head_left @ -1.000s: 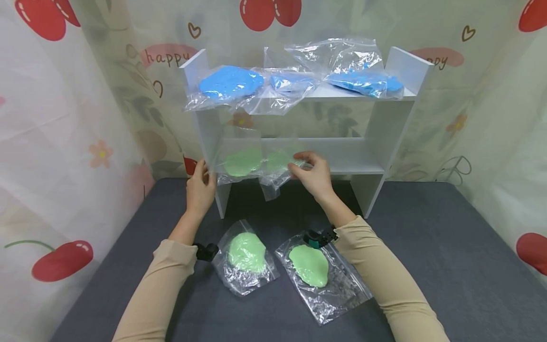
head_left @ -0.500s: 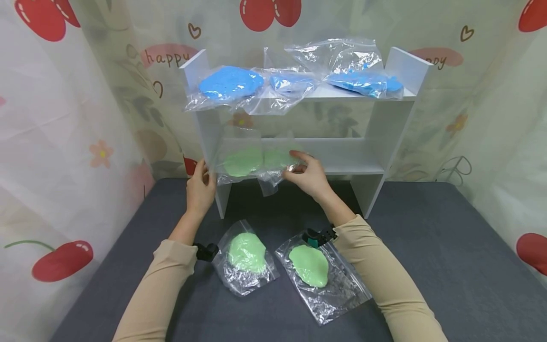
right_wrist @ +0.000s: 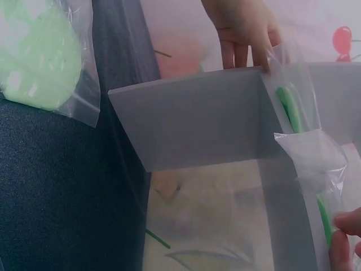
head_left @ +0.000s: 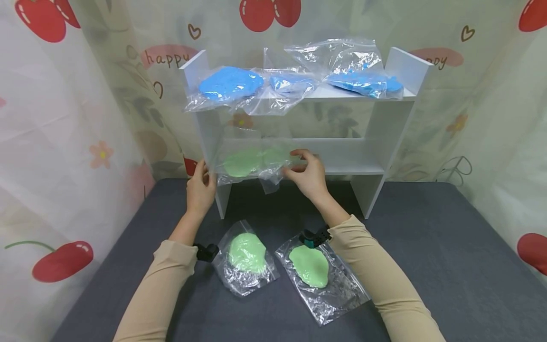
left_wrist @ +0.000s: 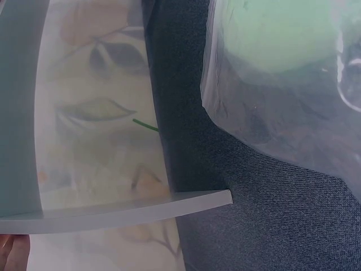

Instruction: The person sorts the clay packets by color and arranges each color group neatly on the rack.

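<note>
On the left side of the white shelf (head_left: 350, 148), my left hand (head_left: 200, 192) grips the side panel's front edge; its fingers lie behind the panel in the right wrist view. My right hand (head_left: 311, 175) pinches the right end of a clear zip bag of green slime (head_left: 275, 156) on the middle board. To its left lies another green slime bag (head_left: 241, 163), overlapping it. Loose plastic from the bags hangs over the board's front edge. In the right wrist view my right thumb and fingertip (right_wrist: 348, 223) hold the bag by the green lump.
Two more bags of green slime, a left one (head_left: 247, 254) and a right one (head_left: 309, 267), lie on the dark table (head_left: 427, 266) under my forearms. Several blue bags (head_left: 231, 83) rest on the top board. A printed curtain (head_left: 107, 85) surrounds the table.
My right hand has shifted slightly left, sliding the right green slime bag closer against the left one. The left hand has stayed on the side panel.
</note>
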Demonstrator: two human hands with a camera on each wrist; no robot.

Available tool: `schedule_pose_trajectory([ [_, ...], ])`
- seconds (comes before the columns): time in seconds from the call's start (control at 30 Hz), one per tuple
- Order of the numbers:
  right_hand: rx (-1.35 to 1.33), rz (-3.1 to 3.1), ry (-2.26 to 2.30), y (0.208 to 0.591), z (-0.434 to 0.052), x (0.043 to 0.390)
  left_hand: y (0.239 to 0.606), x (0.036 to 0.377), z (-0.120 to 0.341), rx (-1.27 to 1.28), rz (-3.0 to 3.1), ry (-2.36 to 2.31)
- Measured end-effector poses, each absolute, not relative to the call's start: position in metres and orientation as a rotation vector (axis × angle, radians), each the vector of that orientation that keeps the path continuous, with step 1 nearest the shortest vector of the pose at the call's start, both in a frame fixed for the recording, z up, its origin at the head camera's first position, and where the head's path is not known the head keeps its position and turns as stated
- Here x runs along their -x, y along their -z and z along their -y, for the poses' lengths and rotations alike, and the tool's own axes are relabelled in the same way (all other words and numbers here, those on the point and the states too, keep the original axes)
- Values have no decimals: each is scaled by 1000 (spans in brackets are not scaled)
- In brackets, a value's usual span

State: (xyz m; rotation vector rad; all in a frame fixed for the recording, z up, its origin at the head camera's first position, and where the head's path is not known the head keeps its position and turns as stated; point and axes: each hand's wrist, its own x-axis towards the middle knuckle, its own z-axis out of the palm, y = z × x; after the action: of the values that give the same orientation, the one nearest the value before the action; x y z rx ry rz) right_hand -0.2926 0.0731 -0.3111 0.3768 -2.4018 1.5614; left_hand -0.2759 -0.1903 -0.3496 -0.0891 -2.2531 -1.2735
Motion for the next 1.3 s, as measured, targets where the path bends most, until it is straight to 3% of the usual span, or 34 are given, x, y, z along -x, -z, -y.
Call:
schedule_pose_trajectory([
  [1.3, -421, 2539, -1428, 302, -77, 285, 350, 275, 192, 76, 2304, 1259],
])
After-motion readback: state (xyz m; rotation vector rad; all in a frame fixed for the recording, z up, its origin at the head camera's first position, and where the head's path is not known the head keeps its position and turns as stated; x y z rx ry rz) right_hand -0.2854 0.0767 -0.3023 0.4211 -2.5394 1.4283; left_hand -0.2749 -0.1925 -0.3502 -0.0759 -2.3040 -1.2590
